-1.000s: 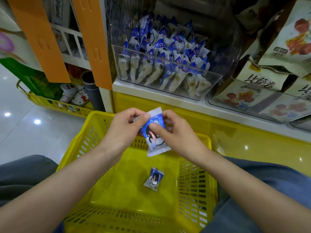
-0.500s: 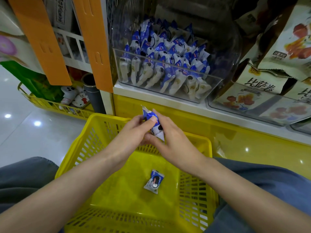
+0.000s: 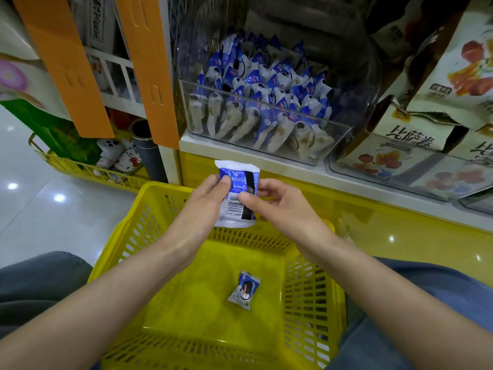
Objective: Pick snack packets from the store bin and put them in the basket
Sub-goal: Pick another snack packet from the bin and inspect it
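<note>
Pinched from both sides over the far rim of the yellow lattice plastic basket (image 3: 165,186): a flat, crinkly blue-and-white foil snack packet (image 3: 236,194), barcode side showing, long axis running near to far. Gripped at its left edge by the left hand (image 3: 205,206), at its right edge by the right hand (image 3: 280,206), neither nearer. Straight below and nearer, the smooth basket floor with a second packet (image 3: 244,289) lying loose. Beyond, a clear rigid store bin (image 3: 338,137) heaped with more

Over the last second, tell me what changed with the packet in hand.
The held snack packet was flipped: its barcode back now faces the camera. The left hand and right hand still pinch it above the yellow basket. The packet on the basket floor and the clear bin stayed put.
</note>
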Demonstrator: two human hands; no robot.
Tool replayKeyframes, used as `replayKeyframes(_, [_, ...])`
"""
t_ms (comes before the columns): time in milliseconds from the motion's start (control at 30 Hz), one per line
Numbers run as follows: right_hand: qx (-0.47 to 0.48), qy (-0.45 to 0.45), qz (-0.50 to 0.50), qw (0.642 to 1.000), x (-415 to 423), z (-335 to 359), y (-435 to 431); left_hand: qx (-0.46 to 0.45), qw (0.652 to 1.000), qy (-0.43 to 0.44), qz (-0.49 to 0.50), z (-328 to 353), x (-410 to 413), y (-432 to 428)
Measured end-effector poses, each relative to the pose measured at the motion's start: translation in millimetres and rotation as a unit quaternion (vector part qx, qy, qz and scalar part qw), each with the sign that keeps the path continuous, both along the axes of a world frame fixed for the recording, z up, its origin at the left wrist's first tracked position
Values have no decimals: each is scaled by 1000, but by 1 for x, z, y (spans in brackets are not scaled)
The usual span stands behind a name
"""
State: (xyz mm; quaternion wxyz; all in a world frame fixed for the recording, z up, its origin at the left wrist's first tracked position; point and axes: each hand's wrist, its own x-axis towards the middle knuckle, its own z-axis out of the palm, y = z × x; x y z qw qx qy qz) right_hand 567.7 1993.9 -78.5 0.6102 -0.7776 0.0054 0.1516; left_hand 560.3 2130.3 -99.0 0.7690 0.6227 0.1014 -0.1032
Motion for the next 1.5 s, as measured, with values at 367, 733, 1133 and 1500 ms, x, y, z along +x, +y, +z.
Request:
replayKeyframes(367, [98, 66, -22, 993, 0, 0, 1, 316, 925, -210, -32, -3, -4, 4])
replayKeyframes(733, [98, 36, -28, 994, -2, 5, 0, 138, 978, -105, -114, 8, -5, 4])
replayKeyframes(1133, [99, 28, -20, 995, -2, -3, 1, 369, 900, -194, -126, 10, -5, 13])
replayKeyframes(1500, [64, -24, 41, 997, -1, -7, 7, 576, 748, -319, -83, 17, -15, 15])
